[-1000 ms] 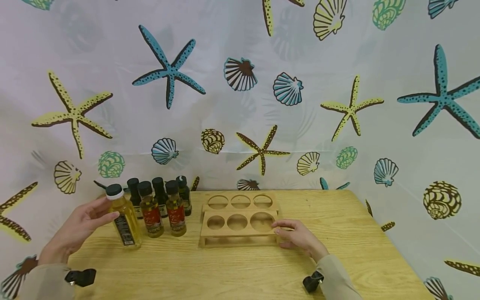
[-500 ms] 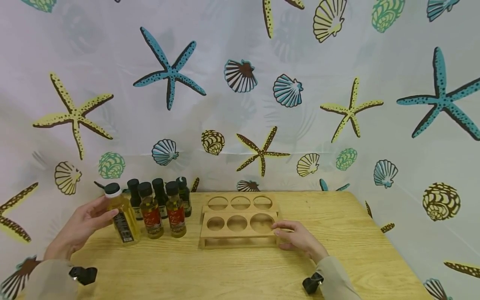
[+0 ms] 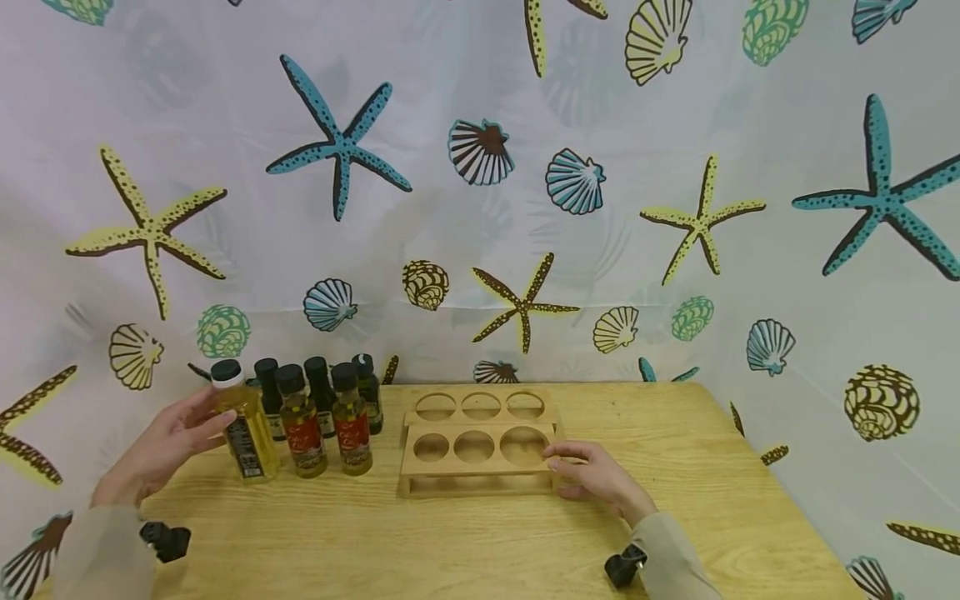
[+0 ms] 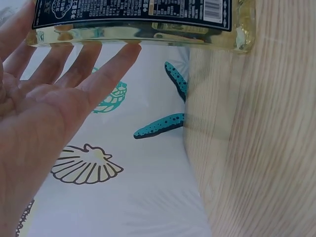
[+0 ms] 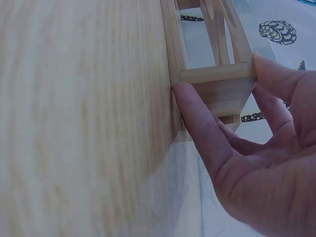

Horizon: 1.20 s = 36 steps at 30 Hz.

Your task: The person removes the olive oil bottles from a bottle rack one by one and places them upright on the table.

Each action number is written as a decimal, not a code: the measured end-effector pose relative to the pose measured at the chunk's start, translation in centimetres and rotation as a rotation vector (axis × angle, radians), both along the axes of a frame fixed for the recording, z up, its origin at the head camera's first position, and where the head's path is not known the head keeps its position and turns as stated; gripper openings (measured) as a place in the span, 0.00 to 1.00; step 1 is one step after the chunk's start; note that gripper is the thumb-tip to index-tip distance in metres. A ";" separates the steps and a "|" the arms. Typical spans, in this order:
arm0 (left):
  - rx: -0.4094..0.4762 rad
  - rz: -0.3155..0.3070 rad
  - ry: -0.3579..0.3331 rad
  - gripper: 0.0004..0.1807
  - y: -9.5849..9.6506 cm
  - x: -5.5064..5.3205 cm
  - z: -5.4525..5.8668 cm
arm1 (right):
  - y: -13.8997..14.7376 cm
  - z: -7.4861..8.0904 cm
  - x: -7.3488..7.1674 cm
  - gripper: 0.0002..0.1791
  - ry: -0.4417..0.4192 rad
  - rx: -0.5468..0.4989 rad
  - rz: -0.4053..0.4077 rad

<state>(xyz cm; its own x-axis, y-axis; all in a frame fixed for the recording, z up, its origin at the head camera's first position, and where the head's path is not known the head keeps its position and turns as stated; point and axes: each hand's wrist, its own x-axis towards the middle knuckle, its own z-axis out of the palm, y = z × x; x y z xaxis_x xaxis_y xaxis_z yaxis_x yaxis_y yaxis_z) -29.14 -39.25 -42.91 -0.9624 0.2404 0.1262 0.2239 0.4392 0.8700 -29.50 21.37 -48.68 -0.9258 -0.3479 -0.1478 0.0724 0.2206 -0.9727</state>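
Observation:
My left hand holds a clear bottle of yellow oil with a black cap, white collar and dark label. Its cap leans slightly to the left. In the left wrist view the fingers reach behind the labelled bottle. Standing to its right are two oil bottles with red labels, one nearer and one further right. At the centre is a two-tier wooden rack with round holes. My right hand grips its right end; the right wrist view shows fingers against the end panel.
Several dark bottles with black caps stand behind the red-labelled ones. A pale curtain printed with starfish and shells surrounds the wooden table at the back and sides.
My left hand has moved the yellow oil bottle slightly toward the back of the table. The right hand and the rack stay where they were.

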 end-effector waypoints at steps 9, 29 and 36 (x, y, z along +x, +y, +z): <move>-0.039 0.002 -0.022 0.43 0.0 -0.6 0.1 | 0.1 -0.3 -0.4 0.24 -0.002 -0.015 -0.002; -0.011 0.255 0.192 0.35 0.9 0.7 0.3 | 0.1 0.0 -0.2 0.25 0.004 0.002 0.004; 0.103 0.414 0.301 0.22 1.6 1.3 0.9 | -0.1 -0.2 -0.1 0.24 0.025 0.005 -0.018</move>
<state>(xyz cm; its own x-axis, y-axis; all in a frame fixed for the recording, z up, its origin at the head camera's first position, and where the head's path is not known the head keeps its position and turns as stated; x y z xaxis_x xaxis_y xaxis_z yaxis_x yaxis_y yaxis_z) -27.89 -37.66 -41.98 -0.8919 -0.1807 0.4146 0.2962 0.4594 0.8374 -29.60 21.32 -48.88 -0.9352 -0.3309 -0.1262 0.0519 0.2246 -0.9731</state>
